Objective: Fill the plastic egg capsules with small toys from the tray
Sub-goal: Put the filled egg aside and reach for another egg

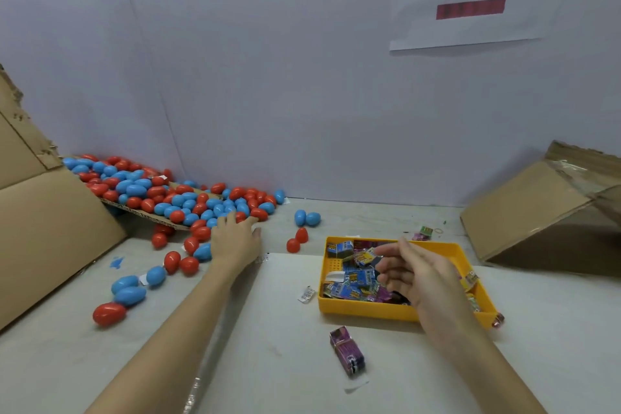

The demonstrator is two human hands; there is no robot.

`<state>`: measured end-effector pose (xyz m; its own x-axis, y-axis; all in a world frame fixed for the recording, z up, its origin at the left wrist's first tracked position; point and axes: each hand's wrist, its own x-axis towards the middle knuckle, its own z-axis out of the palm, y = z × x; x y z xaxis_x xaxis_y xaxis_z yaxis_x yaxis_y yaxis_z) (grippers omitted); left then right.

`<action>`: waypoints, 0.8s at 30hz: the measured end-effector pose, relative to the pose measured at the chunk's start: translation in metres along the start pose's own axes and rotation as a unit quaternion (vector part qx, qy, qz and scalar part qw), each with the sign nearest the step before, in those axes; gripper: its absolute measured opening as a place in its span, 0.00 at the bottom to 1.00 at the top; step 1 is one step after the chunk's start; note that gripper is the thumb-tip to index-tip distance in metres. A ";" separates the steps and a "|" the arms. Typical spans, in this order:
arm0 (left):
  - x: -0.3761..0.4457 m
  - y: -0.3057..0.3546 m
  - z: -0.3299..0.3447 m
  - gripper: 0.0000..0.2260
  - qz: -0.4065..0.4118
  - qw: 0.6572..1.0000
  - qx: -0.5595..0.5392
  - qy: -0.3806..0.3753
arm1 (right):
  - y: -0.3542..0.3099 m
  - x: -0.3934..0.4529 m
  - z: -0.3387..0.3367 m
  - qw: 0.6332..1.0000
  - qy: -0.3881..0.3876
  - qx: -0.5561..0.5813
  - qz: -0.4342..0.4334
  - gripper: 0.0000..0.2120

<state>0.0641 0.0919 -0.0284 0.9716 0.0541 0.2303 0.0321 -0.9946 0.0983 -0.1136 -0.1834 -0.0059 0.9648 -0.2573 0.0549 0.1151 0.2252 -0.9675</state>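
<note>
Our left hand (235, 239) reaches flat, fingers spread, onto the red and blue egg capsules (174, 198) heaped at centre-left. Our right hand (416, 274) hovers loosely open, holding nothing, over the yellow tray (366, 309) of small toys (356, 279), lower right.

Glossy smooth plastic eggs (174, 202); matt yellow plastic tray (369, 307); rough brown cardboard (50, 212).
</note>
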 end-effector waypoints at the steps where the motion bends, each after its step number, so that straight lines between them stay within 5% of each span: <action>1: 0.006 -0.003 0.002 0.18 0.016 0.999 0.031 -0.010 | 0.000 0.000 0.000 1.000 -0.002 -0.001 -0.001 0.20; 7: 0.010 -0.009 0.010 0.13 0.069 0.997 0.020 0.041 | -0.002 0.001 -0.003 1.000 -0.003 0.008 -0.001 0.20; 11: -0.018 0.005 -0.002 0.11 0.049 0.976 -0.204 0.058 | -0.002 0.001 -0.004 1.000 -0.002 0.001 -0.005 0.20; 14: -0.062 0.037 -0.018 0.10 0.056 0.909 -0.410 0.044 | -0.001 0.000 -0.005 0.999 -0.001 -0.028 -0.019 0.16; 17: -0.107 0.070 -0.033 0.07 0.053 0.804 -0.589 -0.055 | -0.001 -0.003 -0.004 0.989 0.002 -0.124 -0.085 0.09; 21: -0.138 0.095 -0.043 0.09 0.071 0.690 -0.706 -0.141 | 0.002 -0.007 -0.003 0.911 -0.038 -0.343 -0.227 0.22; 24: -0.147 0.098 -0.040 0.11 0.085 0.633 -0.750 -0.173 | 0.006 -0.010 0.002 0.880 -0.078 -0.396 -0.251 0.29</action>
<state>-0.0849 -0.0105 -0.0143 0.9327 -0.3231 0.1605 -0.0858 0.2332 0.9686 -0.1222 -0.1773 -0.0117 0.8668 0.0079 0.4985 0.3948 -0.6217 -0.6765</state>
